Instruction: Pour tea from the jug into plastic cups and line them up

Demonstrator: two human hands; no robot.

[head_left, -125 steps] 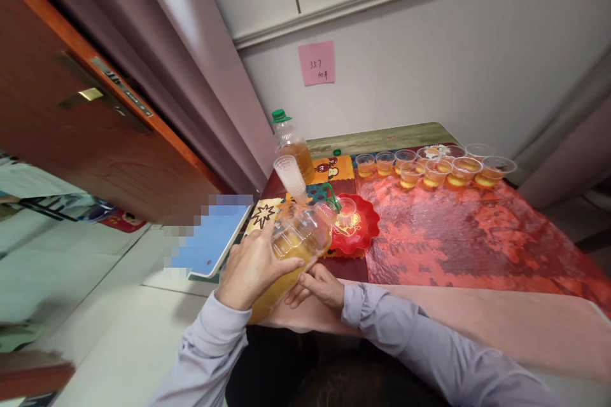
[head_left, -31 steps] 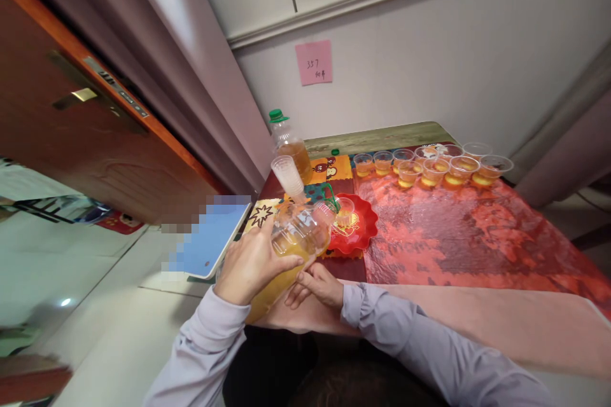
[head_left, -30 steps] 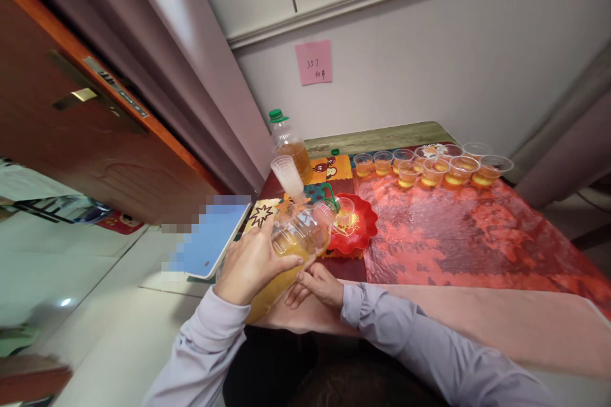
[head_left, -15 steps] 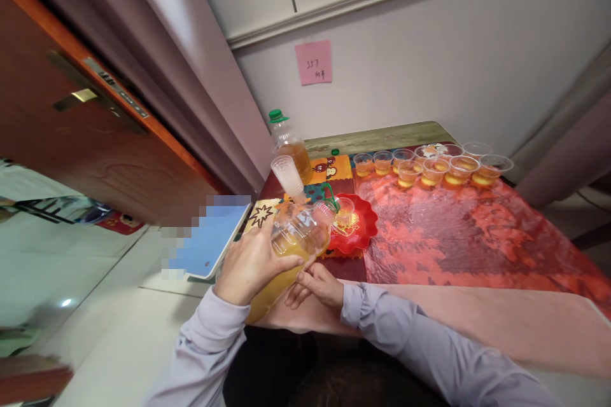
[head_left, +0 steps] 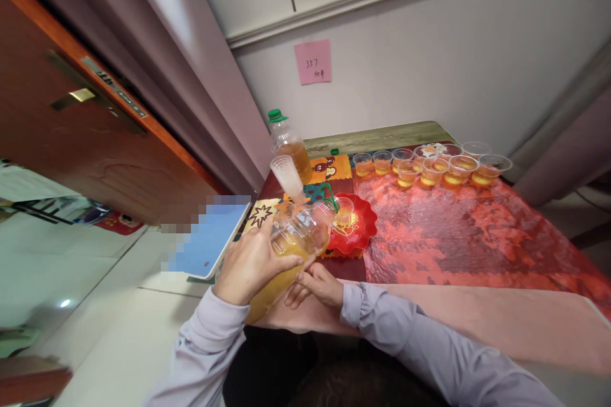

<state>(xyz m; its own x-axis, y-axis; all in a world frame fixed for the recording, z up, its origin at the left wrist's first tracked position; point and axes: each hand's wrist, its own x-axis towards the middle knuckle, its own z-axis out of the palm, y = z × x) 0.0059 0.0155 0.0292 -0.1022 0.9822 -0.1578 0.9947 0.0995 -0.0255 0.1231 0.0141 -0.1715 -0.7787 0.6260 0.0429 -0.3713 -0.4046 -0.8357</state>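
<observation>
A large clear plastic bottle (head_left: 298, 235) of yellow liquid lies tilted in my two hands, its neck pointing right over a red scalloped plate (head_left: 366, 229). My left hand (head_left: 252, 261) is wrapped around its upper left side, thumb across the front. My right hand (head_left: 317, 285) supports it from below on the right, with its fingers partly behind the bottle. On the plate, a clear plastic cup (head_left: 344, 211) stands at the bottle's mouth with some yellow liquid in it. A green handle ring (head_left: 328, 194) sticks up at the bottle neck.
Several cups of yellow liquid (head_left: 433, 170) stand in rows at the back right. Behind the tilted bottle are a stack of clear cups (head_left: 286, 177), a second bottle with a green cap (head_left: 289, 146) and a loose green cap (head_left: 335, 152). A blue-topped stool (head_left: 214, 235) is left.
Almost nothing differs. The bottle stays tilted over the cup and both hands keep their hold; the view has shifted very slightly.
</observation>
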